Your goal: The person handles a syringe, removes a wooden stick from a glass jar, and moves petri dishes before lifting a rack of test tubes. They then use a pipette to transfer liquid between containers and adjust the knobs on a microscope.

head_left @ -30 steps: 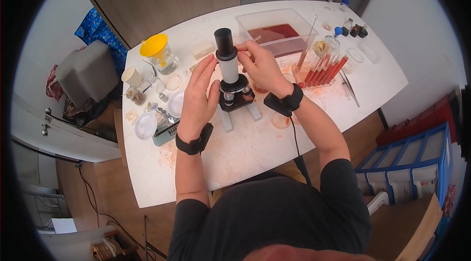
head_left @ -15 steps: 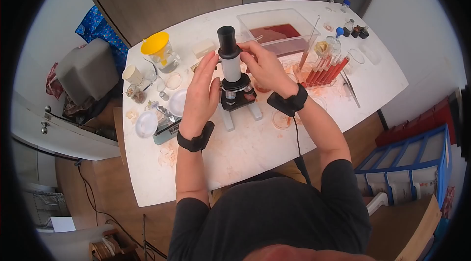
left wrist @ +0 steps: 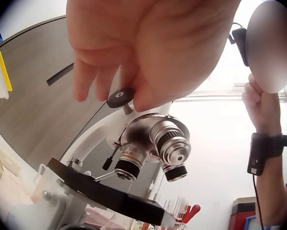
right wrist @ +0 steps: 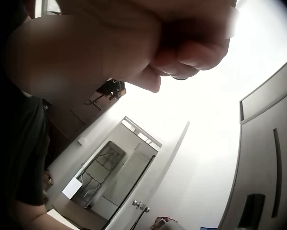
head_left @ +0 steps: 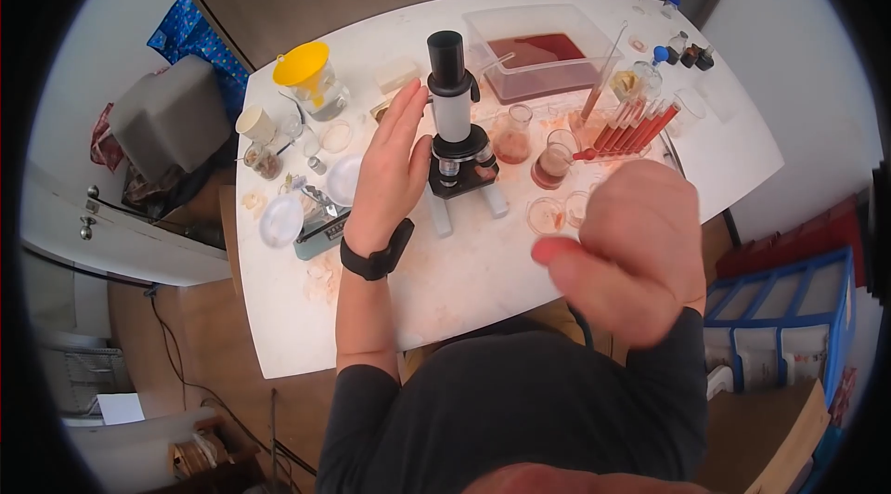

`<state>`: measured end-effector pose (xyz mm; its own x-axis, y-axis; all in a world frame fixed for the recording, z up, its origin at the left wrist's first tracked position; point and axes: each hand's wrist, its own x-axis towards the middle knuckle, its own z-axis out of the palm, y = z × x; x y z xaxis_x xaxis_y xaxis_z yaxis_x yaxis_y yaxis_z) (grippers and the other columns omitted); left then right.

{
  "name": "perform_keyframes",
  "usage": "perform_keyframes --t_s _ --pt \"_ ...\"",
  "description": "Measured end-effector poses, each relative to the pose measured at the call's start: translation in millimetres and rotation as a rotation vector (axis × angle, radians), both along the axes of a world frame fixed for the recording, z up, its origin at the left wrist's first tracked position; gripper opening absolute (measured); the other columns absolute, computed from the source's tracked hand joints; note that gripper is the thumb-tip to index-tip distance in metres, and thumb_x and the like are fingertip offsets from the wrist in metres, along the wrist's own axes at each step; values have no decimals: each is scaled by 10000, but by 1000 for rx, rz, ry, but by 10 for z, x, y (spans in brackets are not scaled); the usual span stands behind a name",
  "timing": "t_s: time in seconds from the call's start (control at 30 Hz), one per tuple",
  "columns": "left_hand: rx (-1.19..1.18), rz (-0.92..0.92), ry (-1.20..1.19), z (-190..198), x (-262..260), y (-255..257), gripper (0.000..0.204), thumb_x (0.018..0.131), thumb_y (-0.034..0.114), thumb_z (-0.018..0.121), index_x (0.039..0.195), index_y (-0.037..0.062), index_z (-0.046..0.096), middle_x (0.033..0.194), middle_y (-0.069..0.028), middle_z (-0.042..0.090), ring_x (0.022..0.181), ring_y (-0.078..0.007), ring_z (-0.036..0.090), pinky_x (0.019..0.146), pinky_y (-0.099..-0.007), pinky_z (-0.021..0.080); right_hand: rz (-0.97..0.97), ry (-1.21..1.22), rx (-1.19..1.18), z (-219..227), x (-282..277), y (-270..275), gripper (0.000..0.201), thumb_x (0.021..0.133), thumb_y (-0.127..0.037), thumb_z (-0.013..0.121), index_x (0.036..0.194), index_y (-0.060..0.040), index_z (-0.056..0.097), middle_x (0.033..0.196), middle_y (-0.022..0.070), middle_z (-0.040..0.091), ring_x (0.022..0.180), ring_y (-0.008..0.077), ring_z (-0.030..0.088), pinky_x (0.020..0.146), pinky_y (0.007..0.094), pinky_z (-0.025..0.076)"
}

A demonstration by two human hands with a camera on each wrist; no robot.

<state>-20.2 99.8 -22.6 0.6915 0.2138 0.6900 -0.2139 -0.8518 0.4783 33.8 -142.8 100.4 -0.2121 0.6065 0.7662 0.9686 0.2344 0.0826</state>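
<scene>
A black and white microscope [head_left: 452, 118] stands upright on the table. Flat along its left side is my left hand [head_left: 393, 164], fingers straight. The left wrist view shows that hand [left wrist: 148, 48] over a round black knob [left wrist: 120, 97], its thumb close to the knob; whether it touches cannot be told. Below are the objective lenses [left wrist: 171, 143] and black stage [left wrist: 105, 194]. My right hand [head_left: 640, 248] is raised off the table, close to the head camera, fingers curled with nothing visible in them. The right wrist view shows this hand [right wrist: 148, 40] dark, near a blurred area.
Right of the microscope are two flasks with reddish liquid [head_left: 550, 167], small dishes [head_left: 545, 215] and a rack of red tubes [head_left: 631, 132]. A clear tub [head_left: 543, 85] lies behind. On the left are a yellow funnel [head_left: 302, 64], a scale [head_left: 320, 236] and white dishes [head_left: 280, 220].
My right hand has left the microscope's upper tube and come up toward the head, its fingers now curled. The left hand stays beside the microscope. The head view has shifted slightly.
</scene>
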Motion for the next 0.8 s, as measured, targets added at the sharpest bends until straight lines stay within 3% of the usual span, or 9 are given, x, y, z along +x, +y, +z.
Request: perform_keyframes --t_s 0.1,0.13,0.27,0.3,0.4,0.6,0.67,0.7,0.8 --pt "9 1 9 2 0 6 565 842 -67 550 1390 25 449 1443 -172 447 1306 -322 467 1048 -362 415 56 82 66 33 -257 -180 451 642 -259 791 1048 -230 597 904 77 534 719 269 506 588 418 418" --pt "9 1 12 2 -1 6 569 844 -69 545 1395 25 445 1446 -171 446 1311 -317 466 1049 -361 413 63 126 55 102 -319 -213 424 654 -290 773 1037 -229 603 904 67 526 735 276 505 602 417 418" --pt "0 4 17 4 -5 -1 566 845 -67 549 1394 24 447 1450 -169 444 1309 -314 470 1048 -358 415 215 134 -90 259 -20 -285 465 624 -348 791 843 20 610 734 162 543 586 263 492 515 348 399" --pt "2 6 16 4 -6 -4 566 845 -67 549 1394 24 447 1449 -170 444 1307 -314 472 1045 -358 418 168 224 -92 336 -155 -287 454 624 -332 788 826 29 599 731 164 541 572 260 484 498 345 390" --pt "7 5 15 -9 1 9 565 845 -68 549 1393 24 448 1448 -175 444 1304 -316 476 1037 -361 428 108 333 39 268 -270 -217 407 635 -305 787 859 -3 632 742 144 533 548 249 466 475 345 374" --pt "9 2 12 -24 9 21 572 839 -59 569 1392 30 451 1440 -177 450 1297 -330 475 1036 -366 429 264 7 134 149 -247 -138 362 675 -298 779 1025 -234 711 788 89 510 549 236 456 456 330 366" --pt "-1 4 8 -16 13 7 575 837 -52 580 1390 34 453 1436 -176 454 1293 -336 475 1040 -367 425 326 -57 84 164 -157 -205 355 681 -304 775 1023 -235 709 785 86 509 550 236 457 450 323 364" --pt "5 8 7 1 13 -3 574 837 -51 582 1390 34 453 1436 -177 454 1292 -336 476 1039 -367 425 395 -119 29 291 -41 -207 347 680 -313 775 997 -191 702 774 89 512 548 236 456 448 320 363" --pt "23 16 12 20 -6 6 573 838 -46 587 1389 35 453 1436 -177 454 1289 -336 479 1035 -367 429 344 97 60 379 -162 -125 345 680 -323 763 892 -74 652 734 103 514 537 238 451 447 318 365"
